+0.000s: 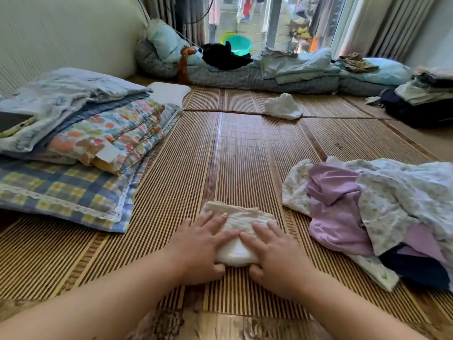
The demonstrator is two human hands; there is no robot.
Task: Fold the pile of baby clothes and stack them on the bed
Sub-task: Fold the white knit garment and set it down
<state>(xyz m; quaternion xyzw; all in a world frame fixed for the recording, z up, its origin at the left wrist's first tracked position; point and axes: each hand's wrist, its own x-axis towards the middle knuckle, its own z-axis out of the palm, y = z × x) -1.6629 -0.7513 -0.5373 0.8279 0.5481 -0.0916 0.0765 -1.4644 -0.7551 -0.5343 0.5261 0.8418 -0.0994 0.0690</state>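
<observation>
A small folded cream garment [239, 218] lies on the bamboo mat [220, 155] in front of me. My left hand [203, 244] lies flat on its left half, fingers straight, thumb at the near edge. My right hand [272, 251] presses the right half the same way. A loose pile of baby clothes [377, 212], lilac, floral white and dark blue, sits to the right of my hands.
Folded blankets and a checked pillow [73, 153] are stacked at the left, with a phone [14, 122] on top. A crumpled white cloth [282, 106] lies further up the mat. Rolled bedding [269, 72] lines the far edge; more folded clothes [421, 94] sit far right.
</observation>
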